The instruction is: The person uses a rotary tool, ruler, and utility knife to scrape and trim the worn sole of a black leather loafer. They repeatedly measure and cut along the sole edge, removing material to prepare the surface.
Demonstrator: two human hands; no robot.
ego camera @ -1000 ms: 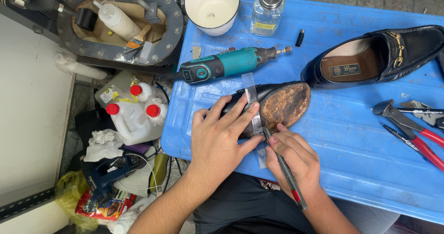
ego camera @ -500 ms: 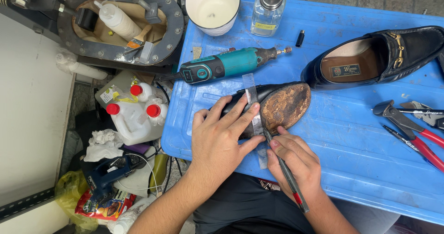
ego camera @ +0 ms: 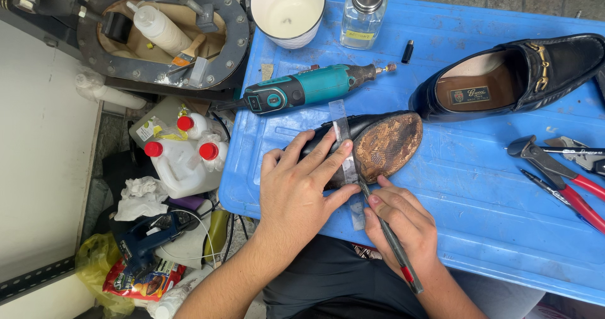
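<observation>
A black shoe (ego camera: 384,141) lies sole up on the blue table (ego camera: 479,193), its worn brown sole facing me. A clear plastic ruler (ego camera: 345,155) lies across the sole's middle. My left hand (ego camera: 301,183) presses flat on the shoe and pins the ruler with its fingers. My right hand (ego camera: 398,221) grips a thin dark pen (ego camera: 391,237) with a red end, and the pen's tip touches the sole beside the ruler's edge.
A teal rotary tool (ego camera: 309,87) lies just beyond the shoe. A second black loafer (ego camera: 517,76) sits upright at the right. Red-handled pliers (ego camera: 554,174), a white cup (ego camera: 288,7), a glass bottle (ego camera: 364,10) and white jugs (ego camera: 183,161) below left.
</observation>
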